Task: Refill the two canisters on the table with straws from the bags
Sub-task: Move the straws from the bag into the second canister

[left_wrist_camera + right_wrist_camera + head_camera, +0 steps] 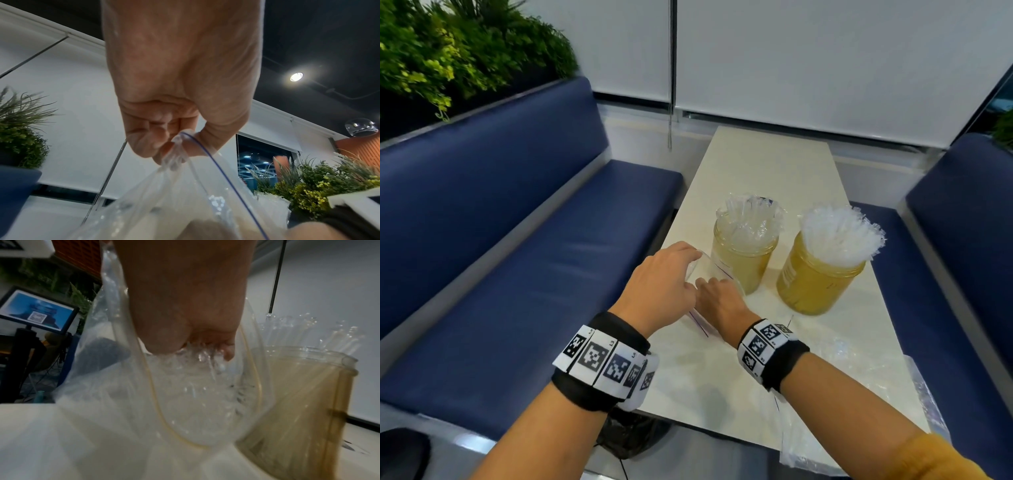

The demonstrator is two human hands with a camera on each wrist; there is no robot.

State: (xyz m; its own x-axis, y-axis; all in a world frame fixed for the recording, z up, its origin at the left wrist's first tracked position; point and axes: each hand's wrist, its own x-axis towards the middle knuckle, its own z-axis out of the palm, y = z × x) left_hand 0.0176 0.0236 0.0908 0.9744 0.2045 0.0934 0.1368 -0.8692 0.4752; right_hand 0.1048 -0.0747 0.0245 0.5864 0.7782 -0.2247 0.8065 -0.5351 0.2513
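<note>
The left hand [180,104] is pinching the rim of a clear zip bag [185,194] and holding it open, while the right hand [185,308] is reaching inside, seemingly closing on straws [197,363], though blur hides the fingers. Both amber canisters [743,260] [815,284] are standing on the desk [767,164], already bristling with straws. Pulling carelessly risks knocking the near canister over.

Café: booth benches [571,246], straw canisters [743,253].

Bright, even light; blurred wrist views
</note>
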